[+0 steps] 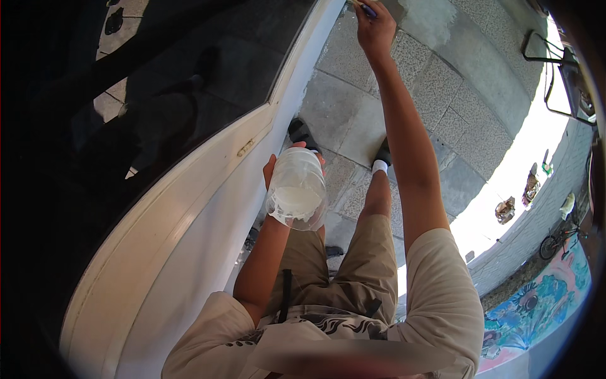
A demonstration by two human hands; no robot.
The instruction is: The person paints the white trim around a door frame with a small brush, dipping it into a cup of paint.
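Observation:
My left hand (273, 172) holds a clear plastic container (297, 189) with white paint in its bottom, close to my body at the middle of the head view. My right hand (375, 26) is raised at the top of the view, fingers closed on a thin handle (365, 7) that looks like a paintbrush; its tip runs out of the picture. A white-painted wall (208, 234) and window frame lie just to my left. A patch of wet white paint (429, 19) shows on the grey stone beside my right hand.
A dark window pane (189, 82) with a small latch (245, 148) on its frame fills the left. Grey stone paving (442, 107) lies below my feet. At the right stand a bicycle (558, 239), a colourful mural (536, 303) and a metal frame (549, 57).

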